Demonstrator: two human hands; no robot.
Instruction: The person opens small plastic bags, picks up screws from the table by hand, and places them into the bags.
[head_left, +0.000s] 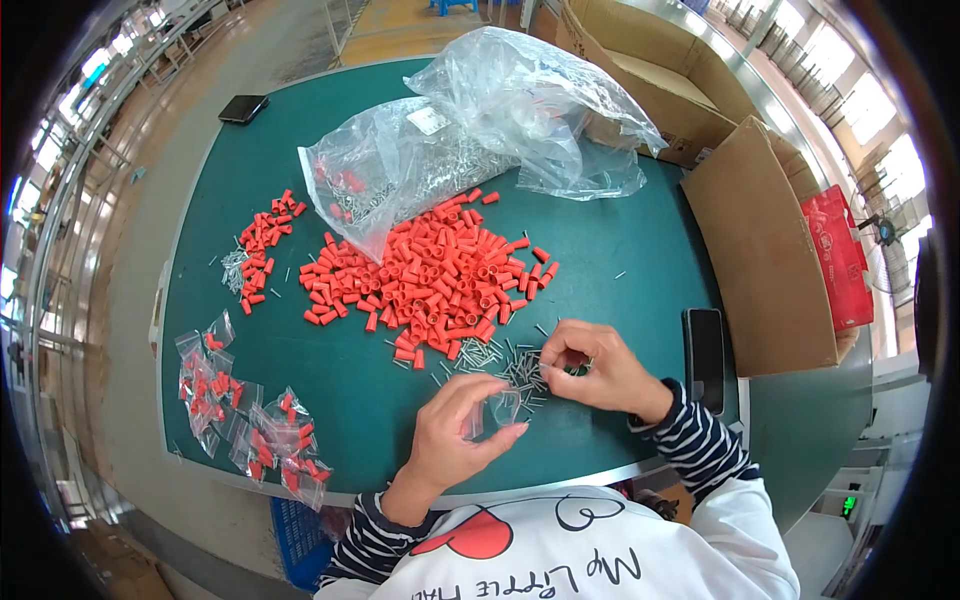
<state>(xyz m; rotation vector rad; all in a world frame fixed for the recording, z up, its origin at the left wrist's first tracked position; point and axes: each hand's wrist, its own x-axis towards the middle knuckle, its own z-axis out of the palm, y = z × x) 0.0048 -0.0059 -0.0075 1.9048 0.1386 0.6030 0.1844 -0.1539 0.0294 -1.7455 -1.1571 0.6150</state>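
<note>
My left hand [448, 432] curls around a small clear plastic bag [504, 408], thumb and fingers spread along its sides. Just to the right, my right hand [600, 372] has thumb and forefinger pinched together over a scatter of metal screws [522, 368]; whatever is in the pinch is too small to make out. Beyond both hands lies a large heap of red plastic caps [440, 275], some showing their hollow ends.
Filled small bags [285, 445] lie at the left edge of the green table [340, 390]. A smaller group of caps [262, 235] and screws sits farther back. A large plastic bag [430, 150], a cardboard box [765, 255] and a phone [703, 350] surround the heap.
</note>
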